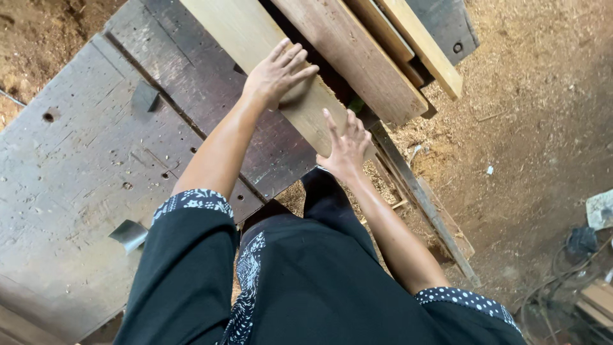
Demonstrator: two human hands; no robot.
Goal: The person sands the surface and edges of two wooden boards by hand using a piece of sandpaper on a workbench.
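- Both hands lie flat, fingers spread, gripping nothing: the left hand (276, 75) presses on top of the pale plank (255, 45) at upper centre, seemingly to hold it down.
- Grey, worn bench (76, 160) fills the left of the frame and carries the plank.
- Right hand (347, 148) braces the plank's near end, centre frame.
- Darker boards (364, 61) lie just beside it, upper right.
- Sawdust floor (536, 128) spreads across the right.

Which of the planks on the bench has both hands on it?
The pale plank nearest the bench's middle: left hand lies flat on top, right hand presses its near end. The darker plank beside it is untouched.
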